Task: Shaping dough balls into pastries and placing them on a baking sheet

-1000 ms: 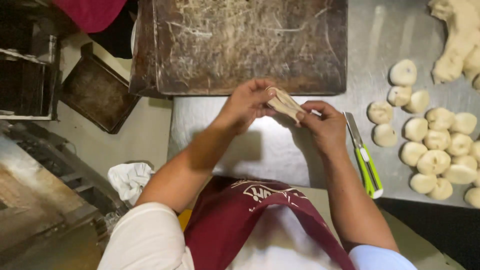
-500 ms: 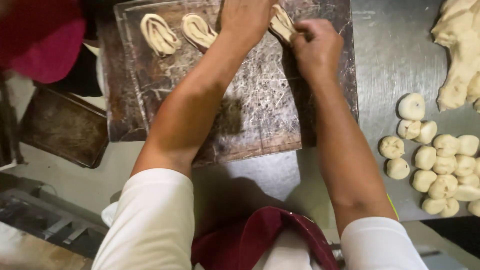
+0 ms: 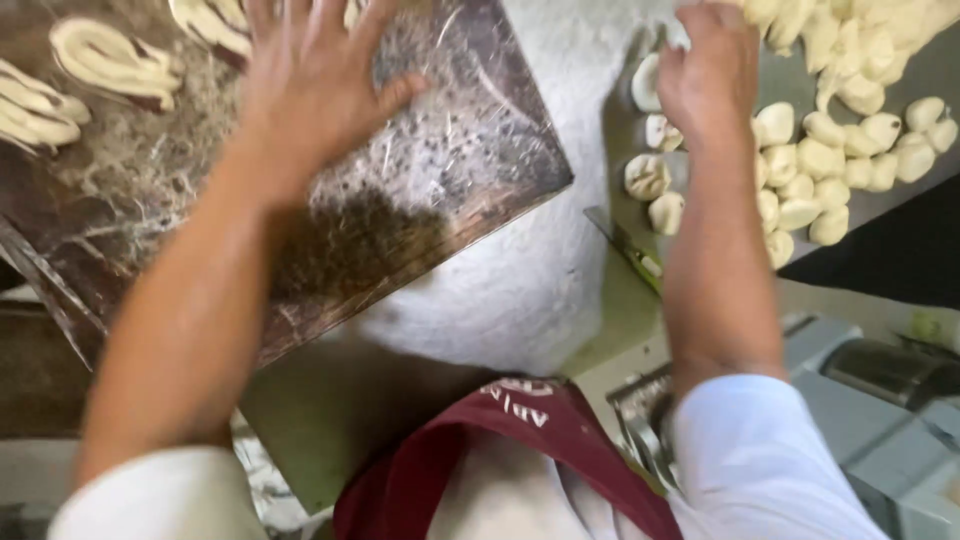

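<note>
- Since the earlier frame, the twisted dough strip is no longer held; the left hand (image 3: 310,80) is spread flat over the dark baking tray (image 3: 470,170).
- Shaped twists (image 3: 115,62) are laid on the tray's far end.
- The right hand (image 3: 705,75) is curled over the dough balls (image 3: 800,170) on the metal table (image 3: 540,290); 1 seems about to be picked, which calls for a clean pinch.

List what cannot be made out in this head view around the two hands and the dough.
- Left hand: fingertips cut off by the top edge; motion blur hides whether it touches the baking tray.
- Right hand: its back hides whatever lies under it among the dough pieces.
- Shaped dough strips: blurred, partly cut by the edges.
- Scraper: mostly behind the right forearm.
</note>
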